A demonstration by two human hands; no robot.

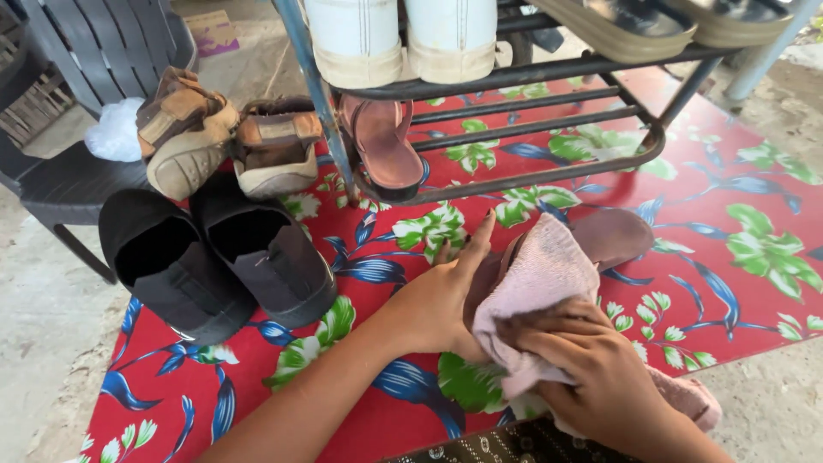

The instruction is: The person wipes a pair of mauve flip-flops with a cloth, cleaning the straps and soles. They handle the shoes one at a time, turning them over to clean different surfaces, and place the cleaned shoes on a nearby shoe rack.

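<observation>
Sandal (pixel 613 236) on mat (pixel 737 171) — before rack (pixel 531 129)

Pink cloth (pixel 540 274), red floral mat (pixel 703 300)

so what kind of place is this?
Probably a home porch or entryway where shoes are kept. A metal shoe rack stands on a red floral mat laid over a rough concrete floor, with black slip-on shoes beside it and a dark plastic chair nearby.

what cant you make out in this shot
Head view:
- Brown sandal: mostly hidden by the pink cloth and left hand.
- White shoes on the rack: tops cut off by the upper edge.
- Right hand: fingertips buried in the cloth.
</observation>
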